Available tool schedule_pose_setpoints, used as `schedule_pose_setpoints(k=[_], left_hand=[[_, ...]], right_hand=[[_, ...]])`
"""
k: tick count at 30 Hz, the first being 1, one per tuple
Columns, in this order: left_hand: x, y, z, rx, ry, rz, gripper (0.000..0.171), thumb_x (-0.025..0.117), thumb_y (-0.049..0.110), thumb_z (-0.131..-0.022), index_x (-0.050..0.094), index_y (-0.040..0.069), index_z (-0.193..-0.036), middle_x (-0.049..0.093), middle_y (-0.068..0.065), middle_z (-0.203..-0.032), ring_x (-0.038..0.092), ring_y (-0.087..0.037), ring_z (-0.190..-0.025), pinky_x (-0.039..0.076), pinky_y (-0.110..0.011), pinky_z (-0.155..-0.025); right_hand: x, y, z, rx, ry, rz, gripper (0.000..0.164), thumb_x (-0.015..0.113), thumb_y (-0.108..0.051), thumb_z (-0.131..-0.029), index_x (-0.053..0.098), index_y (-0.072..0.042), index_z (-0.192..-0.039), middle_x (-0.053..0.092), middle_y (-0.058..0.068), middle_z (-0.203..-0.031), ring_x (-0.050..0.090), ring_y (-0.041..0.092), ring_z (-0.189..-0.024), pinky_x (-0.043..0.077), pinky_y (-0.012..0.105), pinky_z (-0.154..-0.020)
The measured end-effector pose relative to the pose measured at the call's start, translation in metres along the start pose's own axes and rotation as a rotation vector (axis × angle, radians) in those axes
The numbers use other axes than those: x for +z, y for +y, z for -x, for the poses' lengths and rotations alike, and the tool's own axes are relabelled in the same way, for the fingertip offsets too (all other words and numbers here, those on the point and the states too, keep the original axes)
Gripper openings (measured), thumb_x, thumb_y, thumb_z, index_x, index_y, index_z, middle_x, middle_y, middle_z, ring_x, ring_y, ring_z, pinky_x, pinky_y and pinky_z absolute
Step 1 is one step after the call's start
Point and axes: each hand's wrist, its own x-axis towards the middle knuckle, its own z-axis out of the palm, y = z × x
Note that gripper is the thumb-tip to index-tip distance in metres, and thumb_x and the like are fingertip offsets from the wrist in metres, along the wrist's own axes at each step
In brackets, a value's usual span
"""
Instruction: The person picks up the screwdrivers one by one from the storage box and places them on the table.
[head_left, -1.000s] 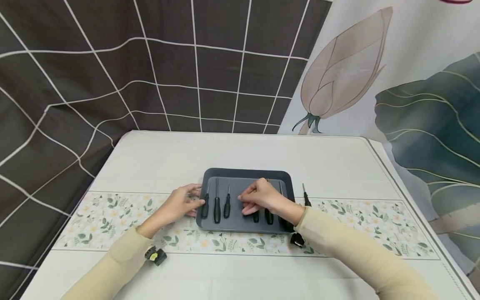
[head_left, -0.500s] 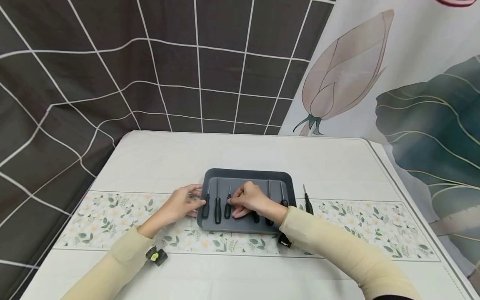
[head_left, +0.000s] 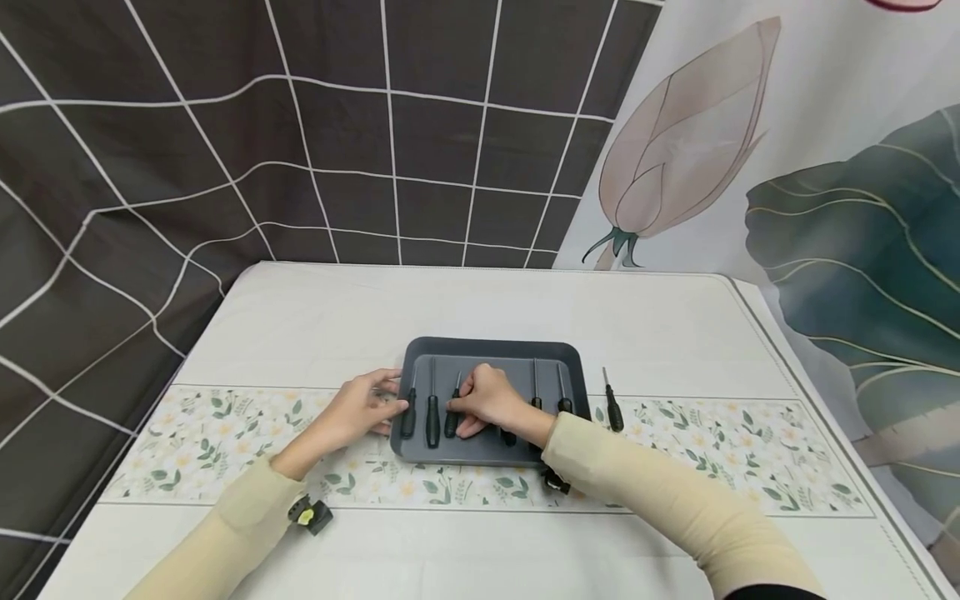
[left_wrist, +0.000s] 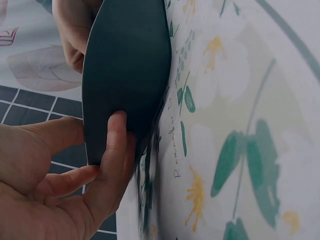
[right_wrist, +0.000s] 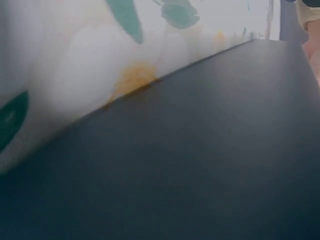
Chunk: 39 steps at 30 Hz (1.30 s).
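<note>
A dark grey tray [head_left: 480, 457] holds several black-handled screwdrivers laid side by side. My left hand [head_left: 360, 410] grips its left wall, thumb over the rim; in the left wrist view fingers [left_wrist: 117, 135] press on the outer wall. Just inside that wall lies one screwdriver [head_left: 408, 415], with another screwdriver [head_left: 432, 421] to its right. Fingertips of my right hand [head_left: 487, 400] pinch the handle of the third screwdriver [head_left: 451, 423], which lies slightly tilted in the tray. Behind my right wrist, more screwdrivers are partly hidden, among them one [head_left: 565, 405] near the right wall.
Outside the tray, a lone screwdriver [head_left: 613, 412] lies on the table to the right. A floral band runs across the white tablecloth [head_left: 480, 304]. Dark checked curtain [head_left: 337, 167] hangs behind. The tray's wall [right_wrist: 200, 150] fills most of the right wrist view.
My right hand has moved left across the tray to the third screwdriver, which now leans slightly more. The lone screwdriver on the right is more fully uncovered. My left hand stays at the tray.
</note>
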Motion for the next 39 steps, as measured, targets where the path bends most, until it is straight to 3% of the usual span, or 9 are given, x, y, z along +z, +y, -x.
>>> schedule_pose_setpoints(k=[16, 25, 35, 39], left_hand=[[-0.0022, 0.0017, -0.0016, 0.008, 0.0, -0.013, 0.056, 0.065, 0.003, -0.097, 0.039, -0.012, -0.144, 0.057, -0.03, -0.12, 0.071, -0.027, -0.081, 0.065, -0.032, -0.063], [-0.0012, 0.0008, -0.0001, -0.001, 0.001, -0.009, 0.056, 0.065, 0.001, -0.096, 0.039, -0.013, -0.144, 0.057, -0.031, -0.12, 0.071, -0.027, -0.08, 0.065, -0.033, -0.063], [-0.0003, 0.0, 0.0004, 0.006, -0.003, -0.005, 0.056, 0.065, 0.002, -0.096, 0.039, -0.014, -0.144, 0.056, -0.03, -0.12, 0.071, -0.028, -0.081, 0.065, -0.032, -0.064], [-0.0004, 0.0001, 0.0005, 0.008, 0.003, -0.013, 0.056, 0.065, 0.001, -0.096, 0.039, -0.014, -0.143, 0.057, -0.03, -0.12, 0.071, -0.027, -0.08, 0.065, -0.032, -0.063]], right_hand=[[0.0033, -0.0003, -0.0029, -0.017, 0.017, 0.061, 0.017, 0.069, -0.003, -0.092, 0.056, 0.007, -0.09, 0.064, 0.019, -0.057, 0.066, 0.024, -0.046, 0.063, 0.035, -0.048], [0.0049, 0.0013, -0.0023, -0.016, 0.012, 0.027, 0.02, 0.072, -0.004, -0.091, 0.056, 0.008, -0.088, 0.063, 0.019, -0.055, 0.066, 0.024, -0.044, 0.062, 0.037, -0.046], [0.0035, 0.0017, -0.0035, -0.031, 0.033, 0.101, 0.023, 0.073, -0.003, -0.088, 0.059, 0.004, -0.072, 0.06, 0.017, -0.05, 0.064, 0.024, -0.041, 0.061, 0.037, -0.043], [0.0011, 0.0007, -0.0023, -0.013, 0.035, 0.1, 0.021, 0.073, -0.006, -0.088, 0.061, 0.003, -0.073, 0.061, 0.017, -0.051, 0.064, 0.023, -0.042, 0.061, 0.037, -0.044]])
